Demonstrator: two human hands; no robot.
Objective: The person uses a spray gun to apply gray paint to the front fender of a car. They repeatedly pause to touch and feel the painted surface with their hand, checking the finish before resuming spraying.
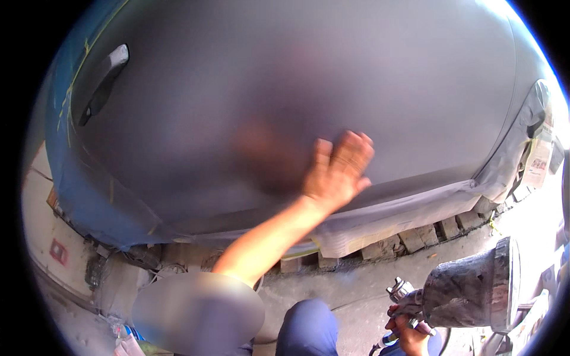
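A grey car door [409, 113] with a dull sheen fills the upper view. My left hand [335, 175] lies with fingers stretched and palm toward its lower part; whether the palm touches or hovers I cannot tell. A blurred reflection shows in the panel beside it. At the lower right, my right hand [411, 338] grips a spray gun [407, 302] by its handle. The gun's large, paint-stained cup [463, 291] is tilted sideways, and its nozzle points toward the door side. A door handle [107, 80] sits at the upper left of the panel.
Blue masking film [89, 190] covers the left side, edged with yellow tape. Pale masking sheet [386, 219] hangs along the door's lower edge, with newspaper [537, 163] at the right. Blocks [415, 237] line the concrete floor [356, 279] below. My knee [307, 326] is bent underneath.
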